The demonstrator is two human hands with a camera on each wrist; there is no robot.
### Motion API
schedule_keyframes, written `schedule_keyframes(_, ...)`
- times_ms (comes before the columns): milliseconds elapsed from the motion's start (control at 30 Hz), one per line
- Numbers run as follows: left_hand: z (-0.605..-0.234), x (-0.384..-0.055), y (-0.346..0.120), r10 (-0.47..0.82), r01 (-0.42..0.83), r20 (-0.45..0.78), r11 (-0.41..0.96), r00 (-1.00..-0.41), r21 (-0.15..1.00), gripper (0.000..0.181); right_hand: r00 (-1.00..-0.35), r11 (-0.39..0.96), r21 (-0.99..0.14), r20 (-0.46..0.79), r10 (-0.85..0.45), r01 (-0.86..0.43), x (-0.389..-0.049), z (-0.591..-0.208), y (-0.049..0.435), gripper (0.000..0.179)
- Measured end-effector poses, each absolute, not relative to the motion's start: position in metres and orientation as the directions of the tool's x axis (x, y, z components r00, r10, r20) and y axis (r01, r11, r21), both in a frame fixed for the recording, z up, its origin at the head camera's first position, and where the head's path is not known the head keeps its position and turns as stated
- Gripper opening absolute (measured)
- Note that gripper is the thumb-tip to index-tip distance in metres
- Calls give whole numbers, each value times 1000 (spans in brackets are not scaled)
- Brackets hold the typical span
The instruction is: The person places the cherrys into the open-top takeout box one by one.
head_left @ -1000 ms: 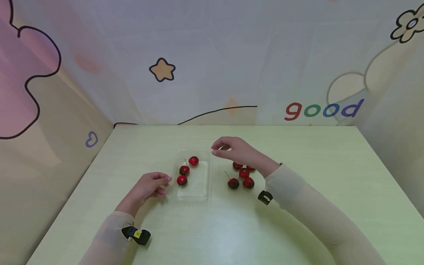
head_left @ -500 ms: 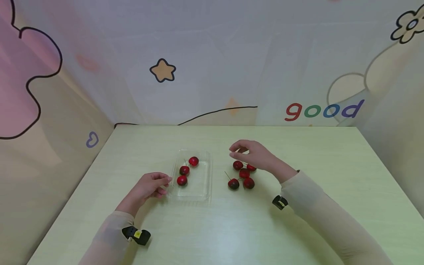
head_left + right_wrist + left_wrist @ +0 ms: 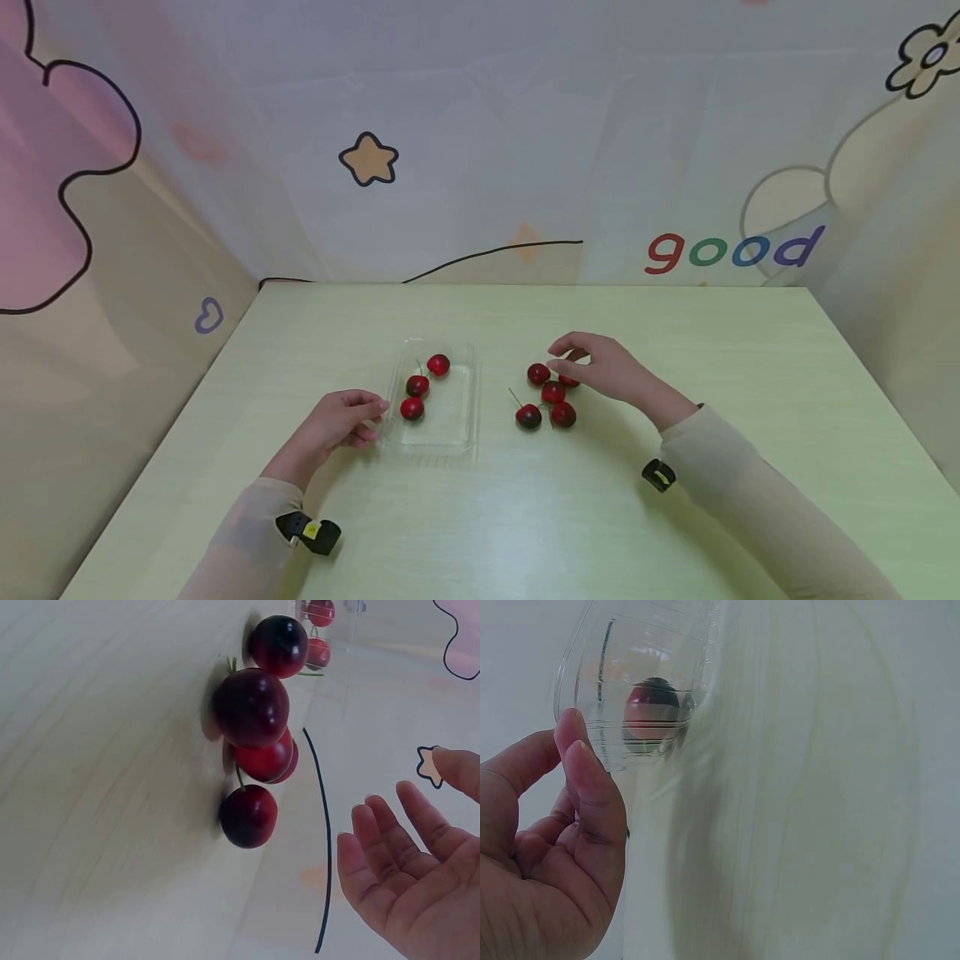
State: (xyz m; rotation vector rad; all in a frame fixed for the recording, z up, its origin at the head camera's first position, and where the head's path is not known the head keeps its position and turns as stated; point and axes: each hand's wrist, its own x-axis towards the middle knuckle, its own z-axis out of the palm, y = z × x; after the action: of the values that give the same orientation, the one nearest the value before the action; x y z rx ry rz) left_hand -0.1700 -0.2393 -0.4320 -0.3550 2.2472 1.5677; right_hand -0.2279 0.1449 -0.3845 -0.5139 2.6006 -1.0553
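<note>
The left hand (image 3: 345, 421) has its grip pinched on the rim of a clear plastic container (image 3: 453, 427), at the side facing the counter's left edge, probably to steady something so light that a nudge might slide it. The container rests on the counter (image 3: 450, 525), a little left of the middle and toward the far edge. Inside, three cherries (image 3: 417, 386) lie in a slanting line on its left side, which keeps the right side free, perhaps for easier reach from there. Five more cherries (image 3: 553, 392) sit loosely bunched on the counter, just beside the container toward the right edge. The right hand (image 3: 607, 367) hovers at the far right of this bunch; its grip is slack, fingers parted with nothing between them, likely to keep the fingertips clear of the fruit.

The counter is pale, faintly grained and slightly glossy, with a soft glare in its nearer part. Its far edge meets a light backdrop (image 3: 480, 125) printed with an orange star (image 3: 368, 159) and the word "good" (image 3: 735, 252) in coloured letters. Beyond the left edge, the side panel (image 3: 142, 267) carries a pink shape (image 3: 52, 158) and a small purple heart (image 3: 209, 316).
</note>
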Motion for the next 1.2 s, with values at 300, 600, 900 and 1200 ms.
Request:
schedule_keyframes(300,-432,-170,-239,15,-408,-439,346,-898,845,31,-903,689,-697,-143,-405,-198,-227,-390,153,36)
schedule_keyframes(600,-431,-170,-239,7,-410,-441,351,-898,842,31,-917,703,-688,-139,-374,-182,-228,-402,158,30)
schedule_keyframes(900,-431,-170,-238,8,-414,-446,356,-895,838,34,-921,710,-687,-158,-356,-156,-230,-413,161,27)
schedule_keyframes(1200,-431,-170,-239,13,-410,-443,355,-896,840,35,-922,728,-679,-216,-320,-93,-234,-421,166,40)
